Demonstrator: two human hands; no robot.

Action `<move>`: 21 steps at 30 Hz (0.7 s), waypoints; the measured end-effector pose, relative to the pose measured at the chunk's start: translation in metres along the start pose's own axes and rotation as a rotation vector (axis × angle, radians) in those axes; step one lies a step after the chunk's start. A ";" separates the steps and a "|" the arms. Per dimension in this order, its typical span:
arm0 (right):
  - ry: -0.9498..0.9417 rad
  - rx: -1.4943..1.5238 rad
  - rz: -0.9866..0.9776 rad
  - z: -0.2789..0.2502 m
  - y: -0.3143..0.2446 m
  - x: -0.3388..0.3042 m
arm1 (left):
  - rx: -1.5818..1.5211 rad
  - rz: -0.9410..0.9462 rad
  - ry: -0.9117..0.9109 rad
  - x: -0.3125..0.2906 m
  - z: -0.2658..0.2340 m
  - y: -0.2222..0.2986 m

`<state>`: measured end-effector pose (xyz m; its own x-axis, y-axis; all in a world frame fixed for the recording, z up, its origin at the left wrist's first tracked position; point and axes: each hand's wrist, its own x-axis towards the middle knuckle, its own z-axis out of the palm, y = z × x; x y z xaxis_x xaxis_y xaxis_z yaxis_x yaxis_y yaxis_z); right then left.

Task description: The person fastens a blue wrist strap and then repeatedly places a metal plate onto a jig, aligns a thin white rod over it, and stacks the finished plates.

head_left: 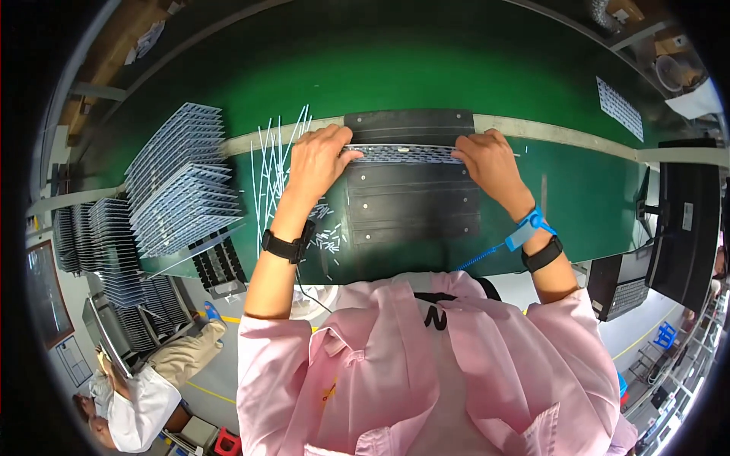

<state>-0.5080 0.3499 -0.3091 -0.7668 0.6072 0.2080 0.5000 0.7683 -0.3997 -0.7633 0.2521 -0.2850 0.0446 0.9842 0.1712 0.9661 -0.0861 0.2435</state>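
A narrow light-coloured panel (pixel 403 154) with rows of small dark slots lies crosswise over a black ridged pad (pixel 414 205). My left hand (pixel 321 158) grips its left end, with the thumb on the near side and the fingers curled over the far side. At the other end, my right hand (pixel 490 161) holds the panel in a similar closed grip. Both hands rest at about the same distance from me. Long thin white strips (pixel 266 167) lie scattered beside my left hand, and short white pieces (pixel 328 240) are strewn near my left wrist.
Tall stacks of similar slotted panels (pixel 182 182) stand at the left of the green table (pixel 411 68). One loose panel (pixel 620 109) lies at the far right. A monitor (pixel 684 220) stands on the right. A coiled blue cord (pixel 483 257) runs from my right wrist strap. Another person (pixel 141 403) works at lower left.
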 end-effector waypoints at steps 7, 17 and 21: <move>0.005 -0.039 -0.032 -0.001 0.001 -0.005 | -0.059 0.025 0.025 -0.009 0.003 0.008; -0.020 -0.075 -0.085 -0.001 0.003 0.004 | -0.062 -0.026 0.048 -0.015 0.003 0.006; 0.091 -0.005 -0.070 -0.003 0.004 0.000 | -0.041 0.044 0.109 -0.009 0.000 0.009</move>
<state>-0.5046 0.3537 -0.3085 -0.7603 0.5677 0.3157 0.4485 0.8104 -0.3770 -0.7553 0.2422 -0.2844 0.0566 0.9570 0.2846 0.9526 -0.1371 0.2717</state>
